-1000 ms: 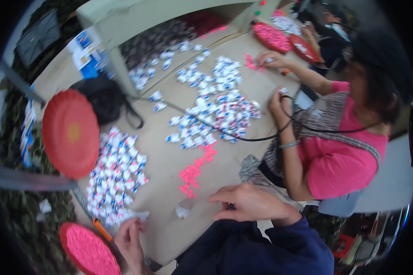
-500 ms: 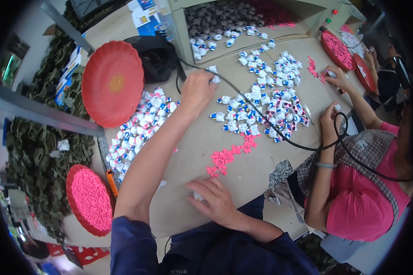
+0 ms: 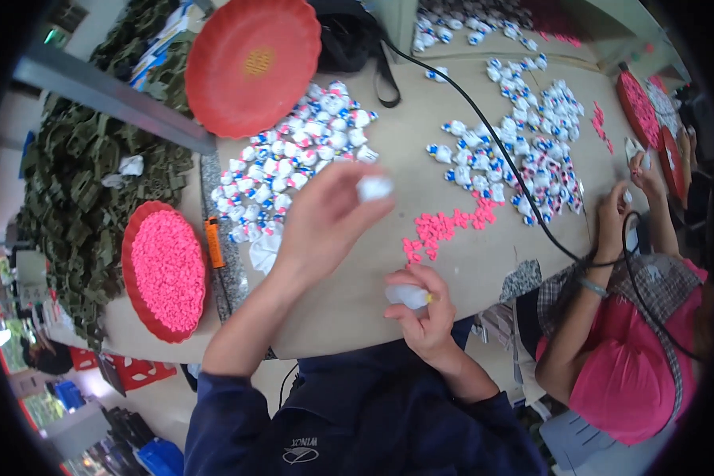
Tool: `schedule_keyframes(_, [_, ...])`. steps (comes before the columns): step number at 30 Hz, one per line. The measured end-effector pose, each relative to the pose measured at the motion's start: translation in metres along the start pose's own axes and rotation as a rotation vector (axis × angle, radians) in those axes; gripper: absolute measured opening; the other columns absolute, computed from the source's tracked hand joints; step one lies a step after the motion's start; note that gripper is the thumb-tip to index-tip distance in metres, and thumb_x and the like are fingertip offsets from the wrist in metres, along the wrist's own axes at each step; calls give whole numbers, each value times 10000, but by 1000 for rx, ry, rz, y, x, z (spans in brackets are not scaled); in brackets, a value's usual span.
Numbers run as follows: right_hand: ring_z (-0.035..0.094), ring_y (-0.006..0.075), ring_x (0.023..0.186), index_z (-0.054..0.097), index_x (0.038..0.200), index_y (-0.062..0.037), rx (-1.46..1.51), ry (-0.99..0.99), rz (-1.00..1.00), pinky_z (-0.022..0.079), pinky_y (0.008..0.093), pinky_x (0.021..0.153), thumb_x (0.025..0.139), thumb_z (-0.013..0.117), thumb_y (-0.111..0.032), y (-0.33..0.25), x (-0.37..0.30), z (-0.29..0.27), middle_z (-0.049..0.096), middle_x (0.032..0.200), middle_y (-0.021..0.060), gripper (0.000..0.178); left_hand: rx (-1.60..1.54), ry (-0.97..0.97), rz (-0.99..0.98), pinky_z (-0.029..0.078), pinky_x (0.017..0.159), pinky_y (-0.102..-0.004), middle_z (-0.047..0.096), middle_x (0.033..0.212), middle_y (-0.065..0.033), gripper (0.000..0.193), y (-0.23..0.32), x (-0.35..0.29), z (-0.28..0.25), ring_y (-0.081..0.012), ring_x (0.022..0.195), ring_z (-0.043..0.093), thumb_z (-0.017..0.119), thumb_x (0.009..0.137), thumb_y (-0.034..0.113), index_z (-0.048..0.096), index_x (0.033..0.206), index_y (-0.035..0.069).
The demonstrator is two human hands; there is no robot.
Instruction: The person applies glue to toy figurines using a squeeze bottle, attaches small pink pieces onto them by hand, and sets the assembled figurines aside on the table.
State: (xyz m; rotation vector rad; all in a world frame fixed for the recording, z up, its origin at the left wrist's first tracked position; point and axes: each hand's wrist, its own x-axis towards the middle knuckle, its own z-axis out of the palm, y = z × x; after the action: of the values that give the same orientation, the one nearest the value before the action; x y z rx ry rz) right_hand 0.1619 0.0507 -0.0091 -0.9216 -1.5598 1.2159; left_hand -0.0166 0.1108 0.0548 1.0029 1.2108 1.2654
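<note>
My left hand [image 3: 325, 222] is raised over the table, its thumb and fingers closed on a small white figurine [image 3: 374, 188], blurred by motion. Lower and to the right, near the table's front edge, my right hand [image 3: 430, 313] has its fingers curled round a small translucent white bottle [image 3: 407, 296] with a yellow tip. Just beyond that hand lies a strip of small pink pieces [image 3: 436, 228]. White figurines with blue and pink parts [image 3: 293, 147] crowd the table on the left. A second group of white and blue figurines [image 3: 484, 159] spreads beyond the pink pieces.
A red scalloped dish [image 3: 222, 47] stands at the far left; another red dish of pink pieces [image 3: 166, 270] is nearer. An orange cutter [image 3: 214, 244] lies beside it. A black cable [image 3: 484, 111] crosses the table. At right a co-worker in a pink shirt [image 3: 611, 381] handles small pieces.
My left hand has come back toward me from the table's far side with the figurine. My right hand has lifted and turned, showing the bottle. The whole view has shifted.
</note>
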Motion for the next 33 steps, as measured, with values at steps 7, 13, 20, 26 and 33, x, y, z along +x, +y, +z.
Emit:
schedule_keyframes(7, [599, 154, 862, 472, 1162, 30, -89, -192, 175, 454, 260, 790, 846, 670, -280, -17, -4, -32, 645, 951, 121, 484, -249, 33, -305, 519, 786, -295, 627, 1028, -107, 333, -56, -98, -3, -199, 888, 639, 613, 837, -24, 540, 1161, -12])
schedule_keyframes(13, [587, 104, 804, 518, 1152, 41, 53, 30, 296, 464, 237, 719, 821, 666, -141, -25, -23, -32, 641, 941, 121, 405, -357, 13, -296, 493, 826, -254, 637, 1000, -74, 380, -70, -90, 0, -128, 918, 611, 617, 843, -31, 528, 1211, 8])
schedule_keyframes(20, [633, 179, 708, 624, 990, 39, -152, 4, 143, 483, 257, 629, 669, 761, -49, -25, -9, -38, 656, 824, 126, 360, -260, 24, -243, 493, 854, -280, 625, 1020, -75, 315, -72, -91, 2, -150, 950, 607, 625, 827, -49, 537, 1126, -3])
schedule_keyframes(26, [639, 195, 698, 646, 979, 32, -112, 25, 211, 491, 275, 631, 665, 747, -29, -21, -8, -36, 660, 809, 125, 335, -284, 12, -240, 483, 850, -252, 630, 1015, -64, 317, -70, -88, 3, -120, 960, 596, 627, 830, -45, 545, 1132, 6])
schedule_keyframes(33, [646, 204, 706, 649, 987, 28, -135, -14, 215, 496, 278, 637, 676, 736, -25, -23, -5, -36, 663, 805, 123, 327, -267, 7, -241, 485, 856, -257, 633, 1016, -72, 311, -68, -87, 4, -129, 963, 602, 625, 829, -50, 549, 1126, 2])
